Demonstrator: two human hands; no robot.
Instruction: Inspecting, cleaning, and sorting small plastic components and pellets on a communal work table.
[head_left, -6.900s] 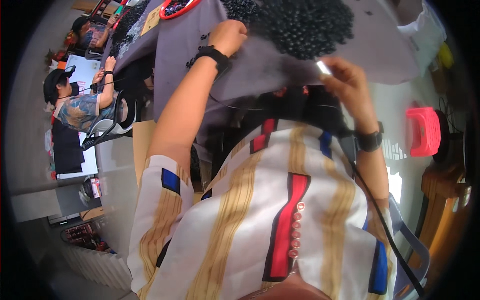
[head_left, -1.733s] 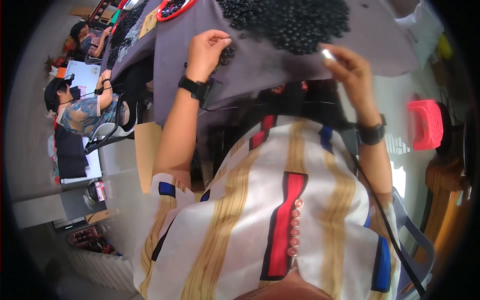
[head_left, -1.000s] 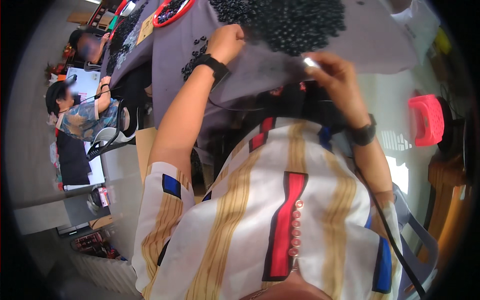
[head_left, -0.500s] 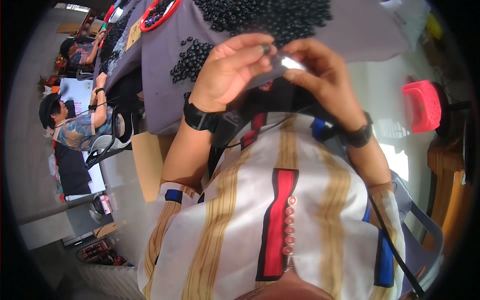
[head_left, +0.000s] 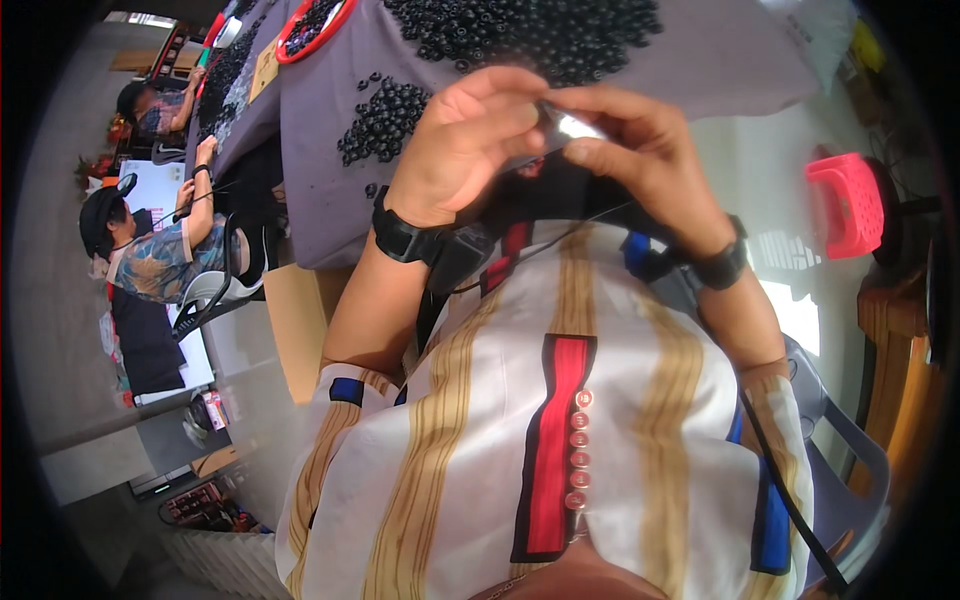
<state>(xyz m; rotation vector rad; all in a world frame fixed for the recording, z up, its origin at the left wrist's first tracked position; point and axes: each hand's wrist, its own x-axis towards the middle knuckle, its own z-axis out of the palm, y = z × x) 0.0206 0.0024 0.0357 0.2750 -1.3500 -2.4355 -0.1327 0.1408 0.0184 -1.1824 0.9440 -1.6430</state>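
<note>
Over the near edge of the cloth-covered table, my two hands meet at the fingertips. My right hand (head_left: 645, 150) pinches a small shiny, plastic-like piece (head_left: 577, 127) between thumb and fingers; glare hides its exact kind. My left hand (head_left: 465, 145) has its fingertips closed against the dark end of that piece, and whatever they pinch is hidden. Beyond my hands lies a large pile of black beads (head_left: 520, 35), round with holes. To the left of my left hand sits a smaller heap of the same beads (head_left: 380, 122).
A red-rimmed tray (head_left: 318, 35) of beads stands far left on the grey-purple tablecloth (head_left: 320, 130). Two people (head_left: 165, 250) work along the table's left side. A pink plastic stool (head_left: 845, 205) is at the right. A brown cardboard piece (head_left: 298, 330) stands by my left arm.
My left fingertips have come over to the shiny piece; a dark bead-like thing at them earlier is now hidden. A stray bead shows beside my left wrist.
</note>
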